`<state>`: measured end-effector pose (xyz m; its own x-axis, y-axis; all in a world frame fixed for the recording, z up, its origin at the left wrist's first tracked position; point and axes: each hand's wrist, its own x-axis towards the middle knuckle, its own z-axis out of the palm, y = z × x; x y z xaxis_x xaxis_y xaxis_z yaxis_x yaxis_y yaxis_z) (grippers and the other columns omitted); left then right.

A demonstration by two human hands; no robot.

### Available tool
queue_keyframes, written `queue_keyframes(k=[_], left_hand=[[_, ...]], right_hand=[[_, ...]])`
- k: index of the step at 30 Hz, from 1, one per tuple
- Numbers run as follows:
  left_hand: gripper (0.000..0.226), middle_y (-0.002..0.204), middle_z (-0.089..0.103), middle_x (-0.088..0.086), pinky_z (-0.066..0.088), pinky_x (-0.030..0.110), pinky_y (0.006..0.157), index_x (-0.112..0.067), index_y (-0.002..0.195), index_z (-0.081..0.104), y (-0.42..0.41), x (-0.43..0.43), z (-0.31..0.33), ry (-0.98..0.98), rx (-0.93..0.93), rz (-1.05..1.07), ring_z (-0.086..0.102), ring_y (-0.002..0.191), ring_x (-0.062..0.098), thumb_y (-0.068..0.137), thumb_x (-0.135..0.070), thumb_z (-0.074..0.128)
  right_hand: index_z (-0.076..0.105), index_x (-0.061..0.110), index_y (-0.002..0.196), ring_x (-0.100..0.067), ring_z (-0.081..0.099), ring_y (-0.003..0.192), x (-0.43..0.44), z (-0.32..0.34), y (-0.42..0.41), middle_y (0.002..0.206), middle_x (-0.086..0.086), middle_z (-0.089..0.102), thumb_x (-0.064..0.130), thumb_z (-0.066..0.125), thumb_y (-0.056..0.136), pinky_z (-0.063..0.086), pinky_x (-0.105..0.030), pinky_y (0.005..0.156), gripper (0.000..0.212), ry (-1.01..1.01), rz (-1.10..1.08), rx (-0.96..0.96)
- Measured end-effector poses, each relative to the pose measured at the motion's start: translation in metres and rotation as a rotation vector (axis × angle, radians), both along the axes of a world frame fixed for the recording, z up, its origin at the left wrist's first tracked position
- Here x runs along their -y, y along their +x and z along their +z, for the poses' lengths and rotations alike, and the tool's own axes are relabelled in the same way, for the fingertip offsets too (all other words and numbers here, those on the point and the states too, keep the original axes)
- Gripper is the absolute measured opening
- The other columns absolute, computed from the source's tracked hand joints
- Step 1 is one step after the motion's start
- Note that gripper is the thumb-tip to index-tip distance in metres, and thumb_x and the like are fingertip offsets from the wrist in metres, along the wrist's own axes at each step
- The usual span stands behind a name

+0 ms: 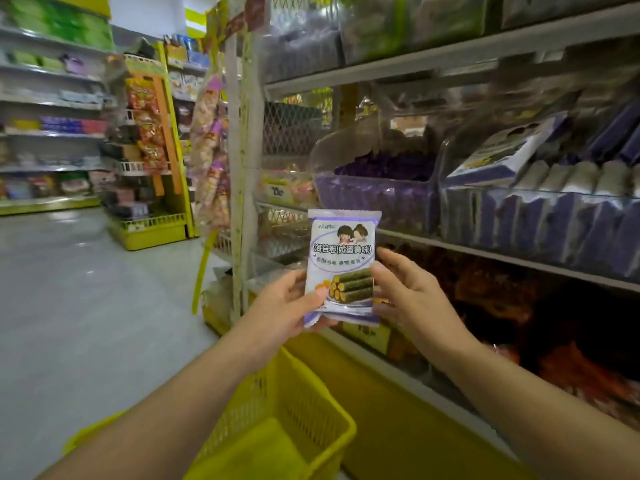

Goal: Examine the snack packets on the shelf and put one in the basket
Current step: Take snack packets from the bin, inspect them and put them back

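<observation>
I hold a white and purple snack packet [341,261] upright in front of me, its printed face toward the camera, showing seaweed rolls. My left hand [284,306] grips its lower left corner with the thumb on the front. My right hand [412,292] pinches its right edge. A yellow plastic basket [304,403] hangs below my left forearm, near the foot of the shelf; its inside looks bare. More purple packets [540,216] fill clear bins on the shelf to the right.
The shelf unit [485,251] runs along the right, with dark red packets [554,341] on the lower level. An aisle of grey floor [86,306] opens to the left, ending at a yellow display rack [149,223] and more shelves.
</observation>
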<state>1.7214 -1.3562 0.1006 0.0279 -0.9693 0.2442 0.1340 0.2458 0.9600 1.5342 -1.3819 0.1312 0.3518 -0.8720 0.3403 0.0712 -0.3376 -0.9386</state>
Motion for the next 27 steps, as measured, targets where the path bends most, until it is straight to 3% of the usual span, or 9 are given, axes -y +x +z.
queue_keyframes(k=[4, 7, 9, 12, 17, 19, 22, 25, 27], left_hand=[[0.049, 0.110, 0.073, 0.003, 0.058, 0.033, 0.077, -0.022, 0.122, 0.054, 0.021, -0.011, -0.034, 0.075, 0.067, -0.037, 0.071, 0.098, 0.021, 0.076, -0.025, 0.070], [0.040, 0.106, 0.075, -0.002, 0.055, 0.037, 0.083, -0.026, 0.120, 0.053, 0.028, -0.012, -0.049, 0.135, 0.146, 0.004, 0.071, 0.095, 0.015, 0.084, -0.022, 0.068], [0.028, 0.102, 0.075, -0.007, 0.057, 0.031, 0.075, -0.026, 0.117, 0.055, 0.028, -0.010, -0.054, 0.140, 0.159, 0.030, 0.071, 0.091, 0.011, 0.091, -0.017, 0.062], [0.017, 0.098, 0.075, -0.012, 0.057, 0.024, 0.063, -0.026, 0.110, 0.059, 0.024, -0.006, -0.054, 0.132, 0.061, 0.121, 0.072, 0.088, 0.009, 0.094, -0.019, 0.056], [0.016, 0.099, 0.076, 0.004, 0.059, 0.030, 0.065, -0.019, 0.105, 0.067, 0.021, -0.005, -0.055, 0.119, -0.033, 0.223, 0.073, 0.090, 0.019, 0.095, -0.021, 0.055], [0.020, 0.101, 0.075, 0.007, 0.060, 0.031, 0.068, -0.016, 0.104, 0.068, 0.020, -0.006, -0.056, 0.120, -0.076, 0.218, 0.073, 0.092, 0.022, 0.089, -0.024, 0.058], [0.035, 0.105, 0.074, 0.009, 0.059, 0.031, 0.071, -0.013, 0.109, 0.067, 0.016, -0.008, -0.058, 0.144, -0.105, 0.167, 0.071, 0.096, 0.023, 0.080, -0.030, 0.061], [0.037, 0.107, 0.074, 0.009, 0.057, 0.031, 0.073, -0.013, 0.112, 0.067, 0.008, -0.010, -0.060, 0.198, -0.115, 0.108, 0.070, 0.098, 0.021, 0.079, -0.030, 0.062], [0.033, 0.107, 0.074, 0.009, 0.056, 0.034, 0.075, -0.013, 0.112, 0.068, 0.005, -0.011, -0.059, 0.251, -0.166, 0.104, 0.070, 0.095, 0.021, 0.082, -0.027, 0.061]], right_hand=[[0.060, 0.004, 0.113, -0.025, 0.071, 0.080, 0.010, -0.030, 0.031, 0.099, -0.015, 0.072, 0.011, 0.050, 0.097, 0.060, -0.035, 0.066, 0.021, 0.268, 0.140, 0.163], [0.059, 0.006, 0.110, -0.026, 0.070, 0.084, 0.018, -0.050, 0.038, 0.105, -0.019, 0.070, 0.009, 0.052, 0.095, 0.060, -0.039, 0.070, 0.017, 0.305, 0.156, 0.146], [0.059, 0.008, 0.109, -0.024, 0.071, 0.084, 0.022, -0.064, 0.038, 0.104, -0.016, 0.071, 0.009, 0.053, 0.094, 0.060, -0.038, 0.070, 0.016, 0.312, 0.158, 0.119], [0.058, 0.011, 0.111, -0.019, 0.072, 0.084, 0.024, -0.081, 0.036, 0.099, -0.008, 0.074, 0.009, 0.054, 0.094, 0.059, -0.033, 0.067, 0.018, 0.332, 0.181, 0.053], [0.059, 0.014, 0.111, -0.014, 0.070, 0.083, 0.022, -0.091, 0.036, 0.096, -0.002, 0.075, 0.009, 0.056, 0.093, 0.059, -0.035, 0.073, 0.019, 0.308, 0.258, -0.097], [0.060, 0.014, 0.113, -0.015, 0.069, 0.086, 0.020, -0.089, 0.036, 0.097, -0.002, 0.075, 0.010, 0.058, 0.092, 0.057, -0.039, 0.077, 0.021, 0.305, 0.249, -0.081], [0.066, 0.016, 0.108, -0.018, 0.069, 0.095, 0.019, -0.083, 0.033, 0.104, -0.006, 0.073, 0.027, 0.065, 0.080, 0.055, -0.036, 0.084, 0.030, 0.340, 0.224, 0.022], [0.068, 0.005, 0.103, -0.023, 0.066, 0.093, 0.016, -0.079, 0.031, 0.104, -0.014, 0.072, 0.031, 0.064, 0.076, 0.050, -0.040, 0.088, 0.038, 0.434, 0.191, 0.123], [0.065, -0.001, 0.107, -0.022, 0.066, 0.088, 0.013, -0.077, 0.030, 0.102, -0.017, 0.071, 0.027, 0.063, 0.080, 0.051, -0.037, 0.084, 0.040, 0.479, 0.203, 0.156]])
